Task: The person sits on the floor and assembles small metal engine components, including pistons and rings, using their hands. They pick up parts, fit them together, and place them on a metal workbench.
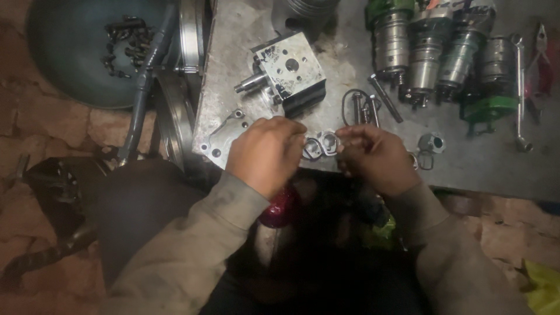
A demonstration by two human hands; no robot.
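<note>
I'm pinching the figure-eight plate (321, 143) between left hand (267, 153) and right hand (373, 156), fingers closed on it at the slab (233, 35) edge; slipping means losing it onto the floor.

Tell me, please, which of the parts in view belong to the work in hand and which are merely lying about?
In hand:
- figure-eight metal plate, gripped by left hand and right hand
- dark seal ring hanging at the plate

Lying about:
- square metal pump block
- flat cover plate
- bolts
- row of cylindrical assemblies
- red pliers
- basin of small parts
</note>
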